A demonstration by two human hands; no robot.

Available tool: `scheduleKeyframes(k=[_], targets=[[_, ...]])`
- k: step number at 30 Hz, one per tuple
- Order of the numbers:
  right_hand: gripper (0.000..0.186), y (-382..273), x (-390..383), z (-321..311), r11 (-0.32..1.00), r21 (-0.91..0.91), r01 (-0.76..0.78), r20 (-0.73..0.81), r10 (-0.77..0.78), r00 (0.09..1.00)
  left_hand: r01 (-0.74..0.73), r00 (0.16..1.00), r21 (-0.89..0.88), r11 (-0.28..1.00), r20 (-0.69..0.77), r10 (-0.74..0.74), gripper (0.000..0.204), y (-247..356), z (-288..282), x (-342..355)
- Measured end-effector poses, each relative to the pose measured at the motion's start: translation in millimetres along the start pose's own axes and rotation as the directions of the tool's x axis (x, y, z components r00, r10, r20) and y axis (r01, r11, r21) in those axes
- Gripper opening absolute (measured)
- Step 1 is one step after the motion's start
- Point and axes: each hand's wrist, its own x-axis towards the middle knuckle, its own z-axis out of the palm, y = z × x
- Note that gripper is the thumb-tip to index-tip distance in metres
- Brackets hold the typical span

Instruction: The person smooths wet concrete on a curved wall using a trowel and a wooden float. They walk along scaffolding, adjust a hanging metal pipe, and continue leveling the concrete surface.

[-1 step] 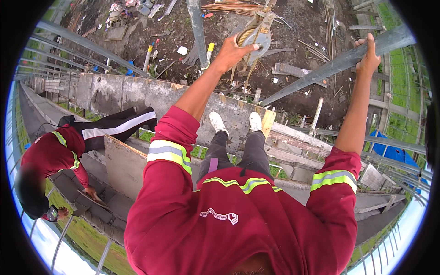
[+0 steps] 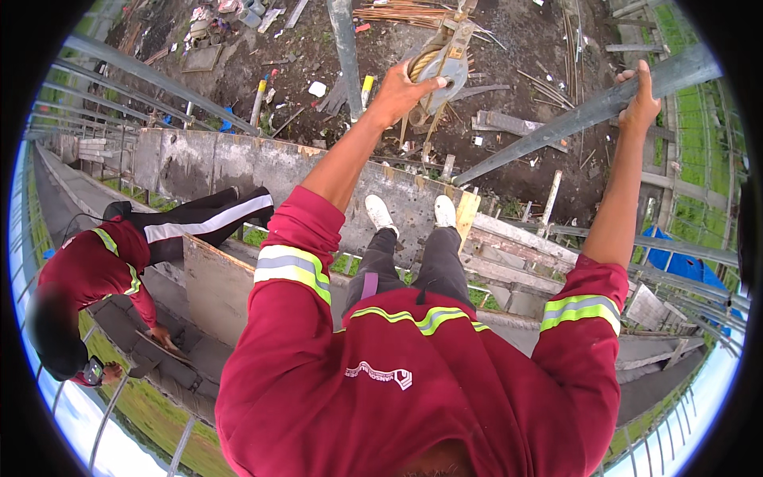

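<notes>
My left hand [image 2: 397, 94] is closed on the side of a grey metal pulley block [image 2: 453, 67], its thumb lying across the wheel's side plate. Yellowish rope [image 2: 424, 63] runs round the wheel, and strands hang below the block. Out to the right, my right hand [image 2: 638, 107] grips a thick, slanting grey metal pole [image 2: 548, 131]; some of its fingers are hidden behind the pole. Both arms reach out past the edge of the concrete-stained platform [image 2: 310, 171], where my feet in white shoes [image 2: 379, 213] stand.
Beyond the platform edge is a drop to muddy ground [image 2: 509, 95] with scattered planks and debris. An upright pole [image 2: 345, 56] stands left of the pulley. At left, a co-worker [image 2: 107, 262] bends over blocks beside an upright board [image 2: 214, 286]. A blue tarp [image 2: 683, 266] lies right.
</notes>
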Motion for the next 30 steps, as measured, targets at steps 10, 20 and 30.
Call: scheduleKeyframes(k=[10, 20, 30], targets=[[0.028, 11.0, 8.5, -7.7, 0.999, -0.047, -0.013, -0.044, 0.011, 0.999, -0.052, 0.998, 0.004, 0.999, -0.021, 0.052, 0.061, 32.5, -47.5, 5.1], [0.031, 7.7, -1.8, -10.8, 0.998, -0.067, 0.008, -0.021, -0.009, 1.000, -0.063, 0.997, -0.030, 0.998, -0.043, 0.061, 0.049, 31.3, -46.6, 15.4], [0.083, 1.4, -90.1, 90.4, 0.603, -0.682, 0.413, -0.139, -0.661, 0.737, -0.145, 0.989, -0.120, 0.982, 0.007, 0.147, 0.051, 19.9, -45.1, 4.0]])
